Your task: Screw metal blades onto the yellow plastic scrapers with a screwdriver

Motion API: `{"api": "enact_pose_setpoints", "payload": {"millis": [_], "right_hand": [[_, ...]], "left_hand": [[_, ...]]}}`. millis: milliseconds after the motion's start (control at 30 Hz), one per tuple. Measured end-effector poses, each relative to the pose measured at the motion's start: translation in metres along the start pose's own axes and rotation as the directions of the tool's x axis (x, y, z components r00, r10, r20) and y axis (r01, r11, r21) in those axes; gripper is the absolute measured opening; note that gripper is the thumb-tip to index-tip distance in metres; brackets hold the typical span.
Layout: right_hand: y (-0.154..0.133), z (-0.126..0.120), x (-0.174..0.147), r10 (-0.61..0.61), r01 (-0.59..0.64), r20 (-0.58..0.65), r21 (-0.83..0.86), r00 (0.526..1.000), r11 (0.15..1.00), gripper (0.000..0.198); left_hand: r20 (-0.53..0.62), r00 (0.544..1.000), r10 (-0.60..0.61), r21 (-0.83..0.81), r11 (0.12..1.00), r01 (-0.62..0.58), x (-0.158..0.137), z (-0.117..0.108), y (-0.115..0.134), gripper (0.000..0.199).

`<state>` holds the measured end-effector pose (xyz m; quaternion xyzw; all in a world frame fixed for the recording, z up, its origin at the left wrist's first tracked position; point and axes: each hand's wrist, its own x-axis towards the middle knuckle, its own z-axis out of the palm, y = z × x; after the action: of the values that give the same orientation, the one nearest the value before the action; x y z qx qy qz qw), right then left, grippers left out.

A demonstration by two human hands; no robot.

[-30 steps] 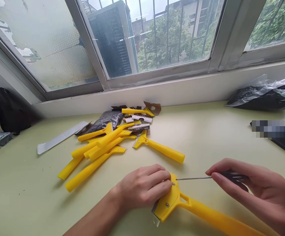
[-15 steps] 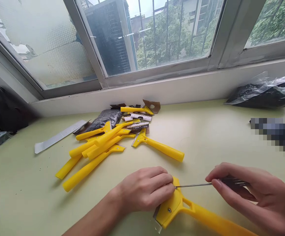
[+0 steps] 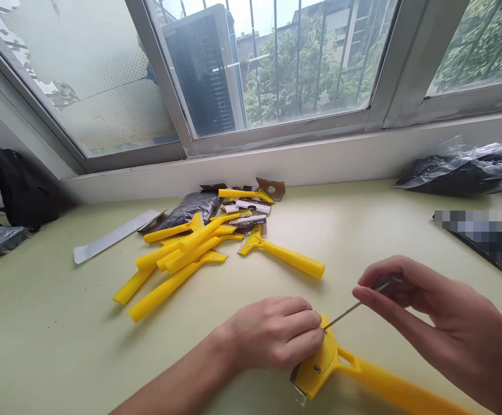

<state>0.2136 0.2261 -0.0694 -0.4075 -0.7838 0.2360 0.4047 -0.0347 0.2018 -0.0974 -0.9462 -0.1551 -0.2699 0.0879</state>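
My left hand (image 3: 279, 334) grips the head of a yellow scraper (image 3: 326, 360) near the table's front edge. One screw shows on that head, and a metal blade edge sticks out at its lower left. The scraper's long handle runs toward the bottom right. In my right hand (image 3: 441, 328) is a screwdriver (image 3: 343, 316), held by its handle between thumb and fingers. Its thin shaft slants down to the upper screw, beside my left fingertips, which partly hide the spot. Most of the screwdriver's handle is covered by my fingers.
Several yellow scrapers (image 3: 181, 253) lie piled at centre left, and another scraper (image 3: 294, 258) rests right of them. Behind are a dark plastic-wrapped packet (image 3: 196, 207) and small boxes (image 3: 253, 206). A grey strip (image 3: 116, 236), a backpack (image 3: 19, 187) and a bagged black bundle (image 3: 462, 170) lie farther out.
My right hand has risen, so the screwdriver has gone from nearly level to a steeper slant. Its tip stays at the screw. The view has shifted slightly.
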Motion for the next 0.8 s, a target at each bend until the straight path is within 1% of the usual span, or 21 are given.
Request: {"api": "enact_pose_setpoints", "payload": {"millis": [67,167,233,300,367,467,533,600,633,700,800], "right_hand": [[-0.006,0.003,0.006,-0.023,0.018,0.087,0.054,0.996,0.998,0.024],[-0.018,0.010,0.016,0.016,-0.035,0.140,0.131,0.990,0.991,0.032],[-0.025,0.017,0.021,0.040,-0.084,0.177,0.246,0.983,0.966,0.034],[-0.028,0.025,0.025,0.093,-0.172,0.206,0.410,0.974,0.896,0.031],[-0.028,0.032,0.027,0.171,-0.267,0.218,0.564,0.961,0.781,0.032],[-0.025,0.038,0.024,0.251,-0.332,0.221,0.704,0.943,0.627,0.038],[-0.025,0.038,0.021,0.251,-0.348,0.248,0.765,0.936,0.542,0.039],[-0.026,0.038,0.017,0.216,-0.357,0.286,0.796,0.934,0.489,0.040],[-0.027,0.037,0.015,0.195,-0.357,0.299,0.798,0.934,0.486,0.040],[-0.029,0.038,0.013,0.167,-0.337,0.294,0.783,0.941,0.523,0.037],[-0.030,0.040,0.012,0.170,-0.296,0.242,0.757,0.955,0.582,0.034]], "left_hand": [[-0.003,1.000,0.001,0.013,1.000,-0.001,-0.001,0.001,0.001,0.023],[0.008,1.000,-0.010,0.033,0.999,0.010,-0.002,0.002,0.003,0.021],[0.009,1.000,-0.022,0.054,0.998,0.022,-0.003,0.003,0.003,0.020],[0.007,0.999,-0.036,0.071,0.997,0.035,-0.004,0.003,0.004,0.018],[0.010,0.999,-0.040,0.081,0.996,0.039,-0.004,0.002,0.004,0.017],[0.022,0.999,-0.034,0.078,0.996,0.032,-0.005,0.002,0.004,0.018],[0.020,0.999,-0.026,0.071,0.997,0.025,-0.004,0.002,0.003,0.018],[0.009,1.000,-0.020,0.066,0.998,0.019,-0.004,0.002,0.003,0.017],[0.004,1.000,-0.018,0.065,0.998,0.017,-0.004,0.002,0.003,0.017],[-0.001,1.000,-0.015,0.061,0.998,0.015,-0.004,0.003,0.003,0.017],[0.008,1.000,-0.017,0.061,0.998,0.017,-0.004,0.003,0.004,0.019]]}}
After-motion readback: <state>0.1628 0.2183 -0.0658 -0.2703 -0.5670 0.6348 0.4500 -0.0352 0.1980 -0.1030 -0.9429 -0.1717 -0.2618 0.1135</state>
